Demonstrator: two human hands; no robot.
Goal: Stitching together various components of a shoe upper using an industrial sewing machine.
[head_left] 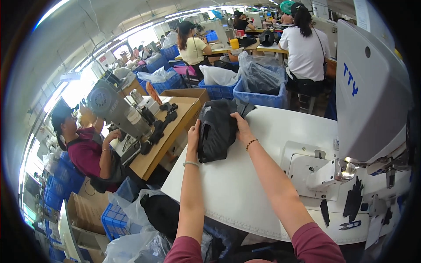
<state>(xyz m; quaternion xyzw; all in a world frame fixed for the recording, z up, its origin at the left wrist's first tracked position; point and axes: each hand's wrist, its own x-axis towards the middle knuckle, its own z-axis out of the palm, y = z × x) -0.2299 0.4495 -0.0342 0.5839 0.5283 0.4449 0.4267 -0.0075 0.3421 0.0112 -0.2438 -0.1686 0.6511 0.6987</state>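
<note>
A dark grey cloth piece [218, 133], folded and bunched, is up over the far left part of the white sewing table [258, 175]. My left hand [194, 136] grips its left edge. On the opposite side my right hand [241, 127] pinches the upper right part, with the thumb on top. Both arms are stretched well forward. The fingertips under the cloth are hidden, and I cannot tell exactly what kind of article it is.
A large grey sewing machine [372, 96] stands at the right. Near it lie thread snips [351, 225] and dark fabric strips [353, 199]. Beyond the table is a blue crate [258, 97] with bagged cloth. At the left a co-worker [85, 142] sits at another machine.
</note>
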